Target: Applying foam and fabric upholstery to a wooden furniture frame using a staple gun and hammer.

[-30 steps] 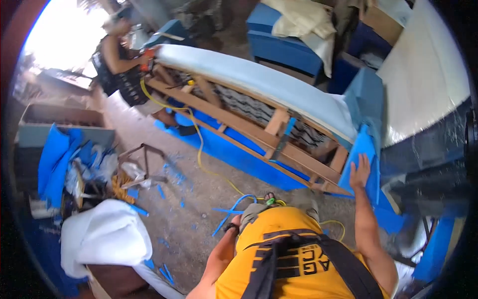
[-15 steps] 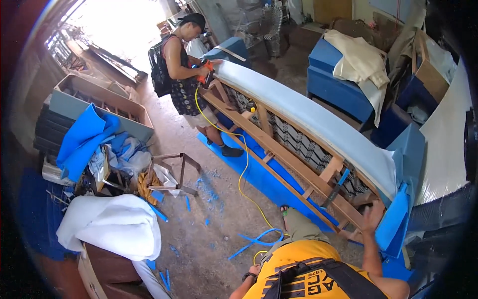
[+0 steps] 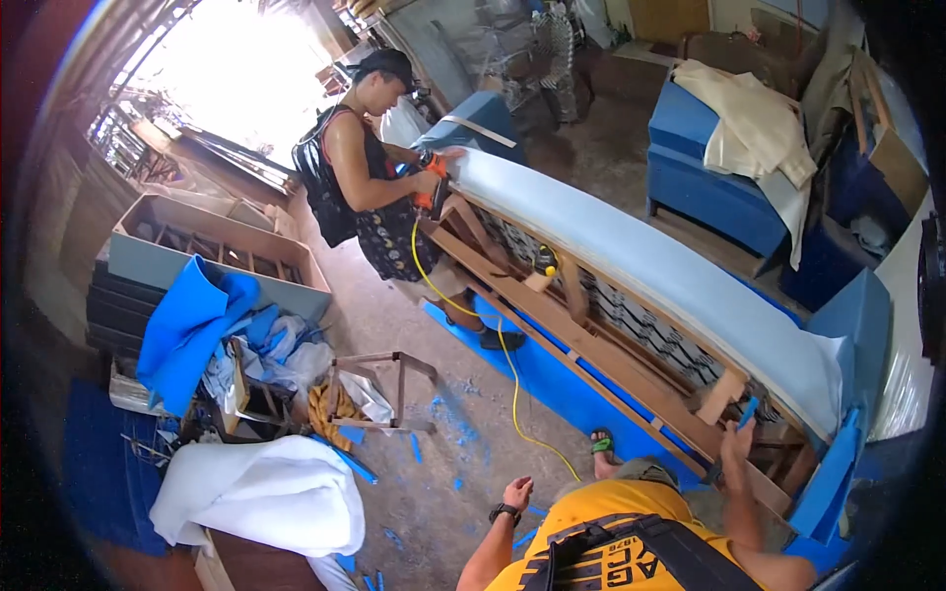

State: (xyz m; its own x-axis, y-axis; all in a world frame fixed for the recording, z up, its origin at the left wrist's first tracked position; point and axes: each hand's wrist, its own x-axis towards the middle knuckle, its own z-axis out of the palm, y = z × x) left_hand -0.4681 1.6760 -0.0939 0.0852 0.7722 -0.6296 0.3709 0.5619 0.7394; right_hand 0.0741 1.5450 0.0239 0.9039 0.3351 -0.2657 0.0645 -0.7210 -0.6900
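Note:
My right hand [image 3: 735, 449] is closed round a blue-handled tool [image 3: 749, 410] with a dark blade, over the near end of a long wooden sofa frame [image 3: 616, 366]. The blade is mostly hidden, so its exact kind is unclear. My left hand [image 3: 518, 492] hangs over the floor, holding nothing, its fingers loosely bent and apart. Light blue padding [image 3: 641, 236] covers the frame's far side, and black webbing shows inside it. At the other end a person [image 3: 370, 167] presses an orange power tool [image 3: 431, 187] to the frame. A yellow tape measure [image 3: 545, 260] rests on the wood.
A yellow hose [image 3: 515, 384] runs across the floor from the orange tool. To the left are a small wooden stool frame [image 3: 399, 389], blue foam [image 3: 192, 330] and white batting [image 3: 261, 492]. A blue upholstered piece [image 3: 714, 177] stands beyond the sofa. Blue sheeting [image 3: 552, 369] lies underneath.
My right hand has taken hold of the blue-handled tool that lay on the frame. My left hand has risen away from my side. The view has shifted.

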